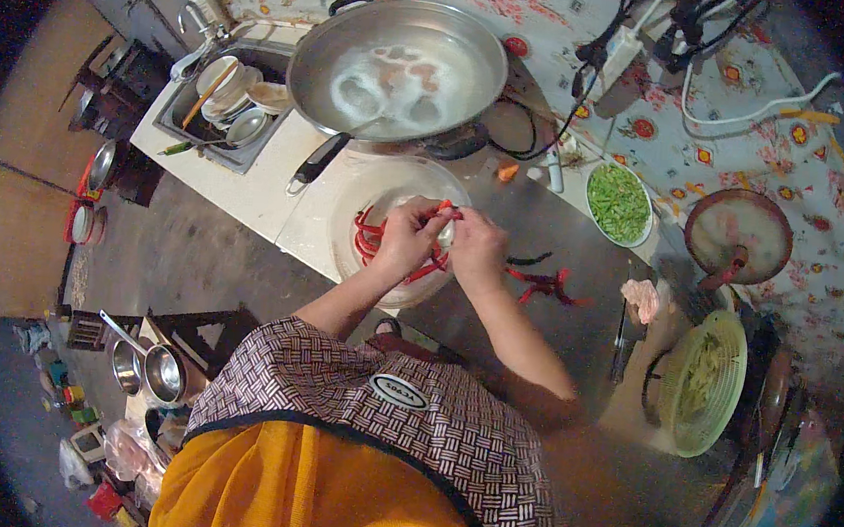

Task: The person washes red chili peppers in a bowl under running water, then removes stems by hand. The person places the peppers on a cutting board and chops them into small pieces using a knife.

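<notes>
Above a clear plastic basin (399,176), my left hand (409,239) and my right hand (478,244) meet with their fingertips pinching a small red chili pepper (447,205). Fingers cover most of that pepper. Several long red chilies (366,240) lie in the basin below, partly hidden by my left hand. More red chilies (560,285) rest on the dark countertop to the right of my right hand, beside a thin dark green pepper (530,260).
Behind the basin stands a large steel wok (319,55) with foamy liquid, its black handle (322,160) reaching forward. At left, a sink (233,160) holds stacked bowls. A dish of chopped green vegetables (618,205), raw meat (640,301) and a green colander (728,392) stand at right.
</notes>
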A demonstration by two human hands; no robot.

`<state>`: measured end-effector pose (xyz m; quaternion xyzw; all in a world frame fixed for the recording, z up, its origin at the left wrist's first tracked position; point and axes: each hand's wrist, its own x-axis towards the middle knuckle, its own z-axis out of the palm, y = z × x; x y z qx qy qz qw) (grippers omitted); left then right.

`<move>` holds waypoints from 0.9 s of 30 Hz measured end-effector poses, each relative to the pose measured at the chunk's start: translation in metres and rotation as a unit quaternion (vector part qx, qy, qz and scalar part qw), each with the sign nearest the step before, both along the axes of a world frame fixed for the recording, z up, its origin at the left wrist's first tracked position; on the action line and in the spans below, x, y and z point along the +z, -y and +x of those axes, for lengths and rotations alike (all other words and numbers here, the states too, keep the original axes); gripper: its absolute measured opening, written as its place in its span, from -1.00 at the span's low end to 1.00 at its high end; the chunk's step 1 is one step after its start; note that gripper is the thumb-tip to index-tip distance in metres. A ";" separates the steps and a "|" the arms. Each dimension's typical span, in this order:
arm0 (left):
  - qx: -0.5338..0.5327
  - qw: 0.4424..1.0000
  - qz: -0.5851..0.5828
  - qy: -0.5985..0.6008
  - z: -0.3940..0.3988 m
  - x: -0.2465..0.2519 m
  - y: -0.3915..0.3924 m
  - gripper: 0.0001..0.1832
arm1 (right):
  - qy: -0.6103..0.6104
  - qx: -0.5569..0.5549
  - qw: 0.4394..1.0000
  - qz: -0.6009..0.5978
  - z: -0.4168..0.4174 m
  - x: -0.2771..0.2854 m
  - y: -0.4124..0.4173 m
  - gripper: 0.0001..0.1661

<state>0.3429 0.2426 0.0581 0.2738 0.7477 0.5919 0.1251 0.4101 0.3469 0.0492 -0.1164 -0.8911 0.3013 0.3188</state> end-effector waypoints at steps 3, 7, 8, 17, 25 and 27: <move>-0.053 0.964 -0.003 0.261 0.006 0.016 -0.034 -0.71 | -0.020 -0.030 0.893 -0.449 0.022 -0.020 -0.043 -0.85; -0.110 0.959 -0.125 0.231 0.030 -0.024 -0.087 -0.68 | -0.133 -0.157 0.752 -0.626 0.081 0.002 -0.086 -0.76; -0.119 0.948 -0.192 0.224 0.037 -0.021 -0.102 -0.65 | -0.137 -0.171 0.746 -0.629 0.097 -0.001 -0.096 -0.78; -0.198 0.961 -0.192 0.010 0.042 -0.041 -0.110 -0.58 | -0.116 -0.142 0.566 -0.804 0.126 0.001 -0.096 -0.86; -0.141 0.848 -0.490 -0.143 -0.071 -0.061 0.016 -0.79 | 0.033 0.124 0.623 -0.772 0.080 0.010 -0.057 -0.72; -0.134 0.878 -0.454 -0.072 -0.070 -0.046 0.018 -0.83 | 0.095 0.092 0.683 -0.718 0.061 0.017 -0.044 -0.73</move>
